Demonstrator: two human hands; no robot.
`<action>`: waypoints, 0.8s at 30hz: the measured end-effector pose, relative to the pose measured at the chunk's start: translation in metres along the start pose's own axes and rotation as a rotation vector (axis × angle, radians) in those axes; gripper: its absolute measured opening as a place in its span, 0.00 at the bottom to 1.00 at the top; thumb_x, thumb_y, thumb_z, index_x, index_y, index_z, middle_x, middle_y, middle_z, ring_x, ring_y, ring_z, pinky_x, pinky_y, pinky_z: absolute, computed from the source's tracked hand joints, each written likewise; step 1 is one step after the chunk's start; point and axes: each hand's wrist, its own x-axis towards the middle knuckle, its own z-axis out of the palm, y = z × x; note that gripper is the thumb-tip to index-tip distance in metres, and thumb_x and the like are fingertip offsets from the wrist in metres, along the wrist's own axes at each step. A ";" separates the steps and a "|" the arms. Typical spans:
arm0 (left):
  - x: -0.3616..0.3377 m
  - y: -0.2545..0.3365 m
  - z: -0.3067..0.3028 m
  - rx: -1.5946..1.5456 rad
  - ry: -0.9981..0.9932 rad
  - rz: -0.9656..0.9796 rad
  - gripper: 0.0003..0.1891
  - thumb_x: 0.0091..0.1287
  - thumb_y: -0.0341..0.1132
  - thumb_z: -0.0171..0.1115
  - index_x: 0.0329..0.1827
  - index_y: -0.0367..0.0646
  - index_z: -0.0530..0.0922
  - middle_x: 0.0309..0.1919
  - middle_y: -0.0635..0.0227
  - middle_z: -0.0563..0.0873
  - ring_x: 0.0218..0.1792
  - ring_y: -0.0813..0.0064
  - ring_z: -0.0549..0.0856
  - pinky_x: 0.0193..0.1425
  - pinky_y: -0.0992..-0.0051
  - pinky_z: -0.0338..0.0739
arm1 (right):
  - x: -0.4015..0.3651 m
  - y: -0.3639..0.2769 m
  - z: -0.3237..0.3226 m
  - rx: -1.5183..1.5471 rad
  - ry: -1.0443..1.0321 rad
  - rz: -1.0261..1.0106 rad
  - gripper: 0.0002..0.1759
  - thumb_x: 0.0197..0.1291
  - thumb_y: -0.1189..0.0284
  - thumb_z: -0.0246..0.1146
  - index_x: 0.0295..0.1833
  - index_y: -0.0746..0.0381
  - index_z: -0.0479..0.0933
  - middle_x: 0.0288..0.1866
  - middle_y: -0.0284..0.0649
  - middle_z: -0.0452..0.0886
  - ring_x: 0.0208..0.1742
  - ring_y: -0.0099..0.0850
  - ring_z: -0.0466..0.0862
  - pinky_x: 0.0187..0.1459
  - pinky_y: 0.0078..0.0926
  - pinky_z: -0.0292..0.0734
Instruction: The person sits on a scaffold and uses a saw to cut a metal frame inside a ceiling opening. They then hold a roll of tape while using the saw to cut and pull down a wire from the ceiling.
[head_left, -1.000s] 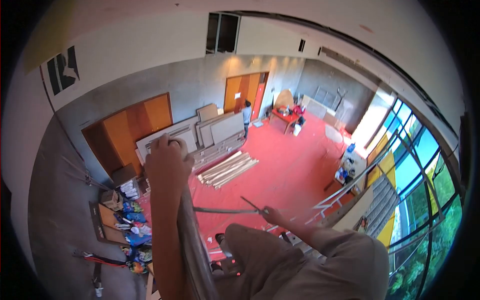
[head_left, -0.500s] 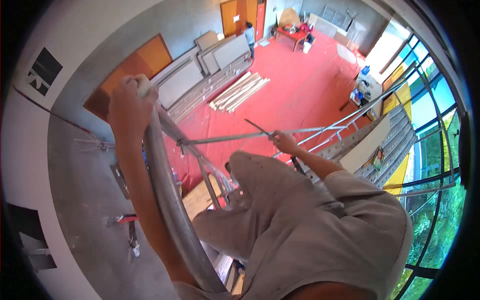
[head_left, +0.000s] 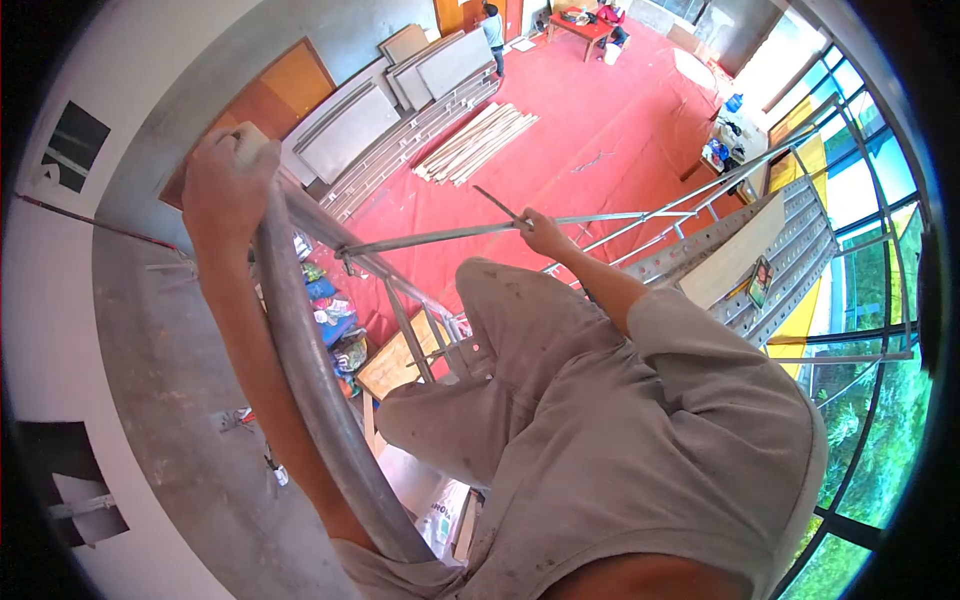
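Note:
My left hand [head_left: 222, 190] is raised at the far left, its fingers wrapped around a small pale, block-like piece [head_left: 250, 143] near the top of a thick grey metal pipe [head_left: 310, 380]. My left forearm runs alongside that pipe. Farther right, my right hand [head_left: 541, 232] is closed at a thin scaffold brace [head_left: 430, 237]. A slim dark stick-like tool [head_left: 495, 205] sticks out of its fingers, pointing up and left; its other end is hidden in the hand. My bent knees in stained grey trousers [head_left: 530, 320] lie below both hands.
A perforated metal scaffold platform [head_left: 800, 230] on the right carries a board [head_left: 735, 250] and a phone-like object [head_left: 761, 282]. Down on the red floor are wooden strips [head_left: 475, 145], leaning panels [head_left: 345, 135], a red table [head_left: 580, 32] and a person [head_left: 492, 38].
The view has tilted, so the floor and far objects sit higher in it. Both my hands appear farther up and left, keeping the same holds.

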 end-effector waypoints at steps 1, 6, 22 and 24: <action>0.002 0.002 -0.004 -0.011 -0.022 0.001 0.24 0.60 0.48 0.63 0.42 0.30 0.82 0.52 0.50 0.82 0.53 0.50 0.81 0.59 0.58 0.73 | 0.004 0.001 0.008 0.004 0.020 0.019 0.13 0.65 0.65 0.61 0.43 0.65 0.75 0.28 0.56 0.81 0.34 0.59 0.82 0.35 0.52 0.74; 0.002 0.009 -0.011 -0.064 -0.055 -0.050 0.24 0.60 0.47 0.62 0.42 0.29 0.82 0.51 0.49 0.82 0.54 0.49 0.80 0.60 0.58 0.72 | 0.002 -0.006 -0.008 0.000 -0.020 0.001 0.10 0.64 0.69 0.59 0.42 0.66 0.75 0.32 0.56 0.83 0.36 0.57 0.84 0.36 0.51 0.76; 0.000 0.003 -0.005 0.068 -0.087 -0.034 0.26 0.62 0.50 0.64 0.51 0.34 0.82 0.57 0.56 0.82 0.55 0.53 0.83 0.62 0.61 0.74 | -0.050 -0.056 -0.069 -0.105 -0.207 0.108 0.11 0.64 0.70 0.57 0.47 0.66 0.75 0.41 0.54 0.86 0.45 0.53 0.86 0.43 0.45 0.80; 0.001 0.002 -0.004 0.041 -0.095 -0.038 0.26 0.61 0.49 0.64 0.51 0.33 0.82 0.57 0.56 0.82 0.55 0.53 0.83 0.62 0.61 0.74 | -0.021 -0.044 -0.037 -0.120 -0.153 0.106 0.11 0.63 0.70 0.57 0.46 0.65 0.75 0.38 0.55 0.85 0.42 0.55 0.85 0.41 0.48 0.79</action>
